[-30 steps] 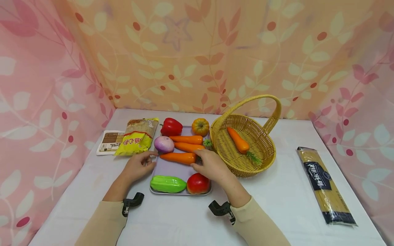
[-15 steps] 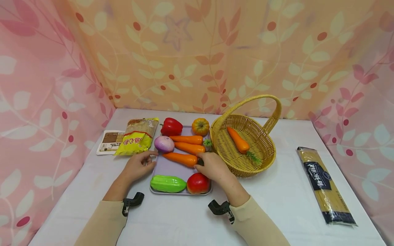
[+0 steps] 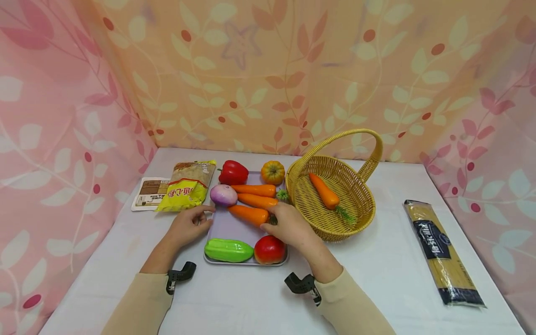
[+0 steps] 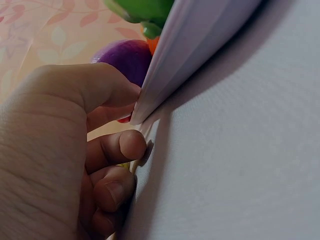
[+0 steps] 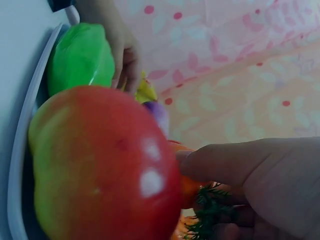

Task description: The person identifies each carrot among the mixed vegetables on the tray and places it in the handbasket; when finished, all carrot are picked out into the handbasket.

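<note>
With thumb and fingers, my right hand (image 3: 293,225) pinches the leafy end of an orange carrot (image 3: 250,215), the nearest of three carrots grouped over a pale purple tray (image 3: 234,229). Its green leaves (image 5: 212,207) show under my fingers in the right wrist view. Beside the tray's left side is my left hand (image 3: 188,226), fingers loosely bent, a fingertip (image 4: 127,92) right at the rim. The tray also bears a purple onion (image 3: 223,196), a red bell pepper (image 3: 233,173), a small pumpkin (image 3: 273,173), a green ridged vegetable (image 3: 228,251) and a red round fruit (image 3: 269,250).
A wicker basket (image 3: 366,204) with a tall handle stands right of the tray, one carrot (image 3: 324,191) inside. Left of the tray lie a yellow bag (image 3: 186,188) and a flat brown-and-white packet (image 3: 148,193). A long pasta pack (image 3: 441,251) lies far right.
The carrot in my right hand has shifted slightly right, its pointed end swinging up and away from the tray's left edge. My left hand stays in place.
</note>
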Motion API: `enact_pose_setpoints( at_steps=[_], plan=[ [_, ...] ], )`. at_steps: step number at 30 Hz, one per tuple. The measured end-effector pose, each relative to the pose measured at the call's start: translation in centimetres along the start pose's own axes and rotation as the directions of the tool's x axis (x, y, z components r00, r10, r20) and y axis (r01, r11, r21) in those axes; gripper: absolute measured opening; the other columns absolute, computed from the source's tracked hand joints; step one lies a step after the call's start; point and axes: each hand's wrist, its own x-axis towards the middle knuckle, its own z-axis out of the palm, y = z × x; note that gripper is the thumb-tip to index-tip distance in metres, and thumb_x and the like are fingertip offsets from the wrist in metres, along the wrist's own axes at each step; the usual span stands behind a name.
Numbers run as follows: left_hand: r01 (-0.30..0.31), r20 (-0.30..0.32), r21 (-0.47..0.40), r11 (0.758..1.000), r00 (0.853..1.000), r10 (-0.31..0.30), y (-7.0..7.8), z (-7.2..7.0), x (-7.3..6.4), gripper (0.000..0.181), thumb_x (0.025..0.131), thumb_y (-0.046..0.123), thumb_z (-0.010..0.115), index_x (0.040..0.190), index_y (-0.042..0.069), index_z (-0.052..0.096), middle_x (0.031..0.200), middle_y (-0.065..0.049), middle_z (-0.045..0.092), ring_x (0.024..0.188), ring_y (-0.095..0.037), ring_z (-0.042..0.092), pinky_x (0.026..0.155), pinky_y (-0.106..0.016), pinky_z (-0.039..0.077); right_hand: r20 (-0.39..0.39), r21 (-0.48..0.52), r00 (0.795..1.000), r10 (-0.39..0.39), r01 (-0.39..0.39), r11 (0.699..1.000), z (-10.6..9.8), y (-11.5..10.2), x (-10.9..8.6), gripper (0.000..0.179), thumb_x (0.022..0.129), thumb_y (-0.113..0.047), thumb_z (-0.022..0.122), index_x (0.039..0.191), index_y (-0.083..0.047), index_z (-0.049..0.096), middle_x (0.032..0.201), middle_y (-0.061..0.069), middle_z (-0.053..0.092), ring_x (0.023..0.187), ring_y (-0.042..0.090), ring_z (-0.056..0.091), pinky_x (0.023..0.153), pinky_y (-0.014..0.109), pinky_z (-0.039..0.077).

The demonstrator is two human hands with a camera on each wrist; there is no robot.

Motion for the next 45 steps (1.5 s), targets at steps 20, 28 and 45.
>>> enact_pose_setpoints(
  at_steps=[20,28,45],
  plan=[
    [0.000,-0.006,-0.016,1.000,1.000,0.000,-0.1,0.0,-0.1,0.027,0.093,0.020,0.074,0.120,0.020,0.073,0.078,0.002,0.057,0.072,-0.021,0.051,0.063,-0.031,0.040,-0.203,0.121,0.968,-0.146,0.173,0.977,-6.9,-4.1,-5.8,0.045,0.084,-0.024,0.084,0.124,-0.008,0.072,0.108,-0.006,0.065,0.097,0.013,0.057,0.084,0.032,0.053],
    [0.000,-0.007,-0.013,1.000,1.000,0.000,-0.2,0.2,-0.1,0.028,0.093,0.021,0.073,0.121,0.020,0.073,0.078,0.002,0.057,0.073,-0.021,0.051,0.064,-0.031,0.041,-0.368,0.137,0.896,-0.249,0.317,0.939,-9.6,-3.9,-8.4,0.041,0.082,-0.015,0.085,0.121,-0.010,0.072,0.105,-0.008,0.065,0.084,0.013,0.055,0.070,0.027,0.051],
    [0.006,-0.009,-0.015,1.000,1.000,-0.006,-0.3,0.3,-0.1,0.027,0.094,0.022,0.073,0.121,0.021,0.073,0.079,0.002,0.057,0.073,-0.021,0.051,0.063,-0.031,0.041,-0.639,0.097,0.734,-0.231,0.375,0.922,-14.5,-0.8,-13.6,0.057,0.070,0.019,0.082,0.123,0.002,0.070,0.107,0.000,0.067,0.075,0.012,0.047,0.061,0.020,0.038]
  ],
)
